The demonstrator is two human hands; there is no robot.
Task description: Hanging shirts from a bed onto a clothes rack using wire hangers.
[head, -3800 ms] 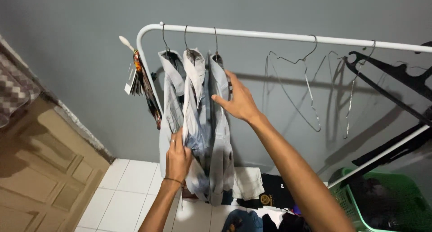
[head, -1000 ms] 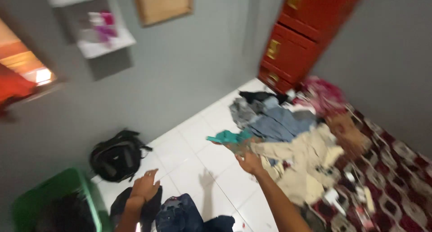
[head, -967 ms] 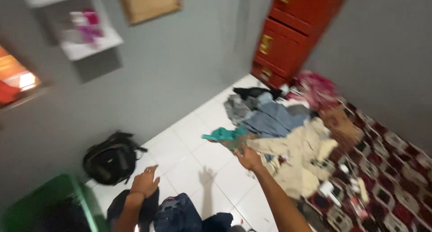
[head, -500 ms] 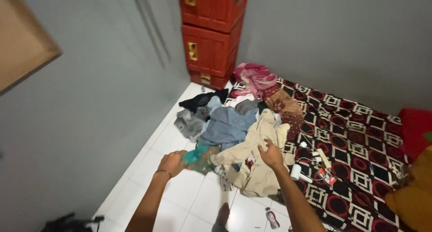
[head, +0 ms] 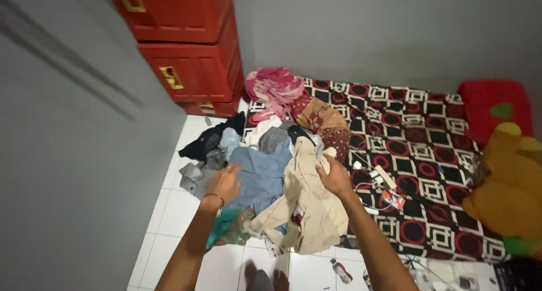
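A heap of clothes lies on the white tiled floor beside a patterned mattress. My right hand (head: 334, 177) grips a beige garment (head: 307, 203) at its upper edge and lifts it a little off the heap. My left hand (head: 224, 183) hovers with fingers spread over a blue-grey shirt (head: 259, 172). A teal patterned cloth (head: 228, 227) lies under my left forearm. Dark and grey clothes (head: 206, 147) spread toward the wall.
Red stacked drawers (head: 189, 53) stand in the corner. The black, red and white mattress (head: 429, 138) carries a pink cloth (head: 274, 87), a brown cloth (head: 324, 121), cables, a red pillow (head: 494, 107) and a yellow plush toy (head: 508, 189). A small bottle (head: 340, 270) lies on the tiles.
The view swung from a clothes rack down to the floor heap. My right hand has taken hold of the beige garment. My left hand let go of the teal cloth and moved over the blue-grey shirt.
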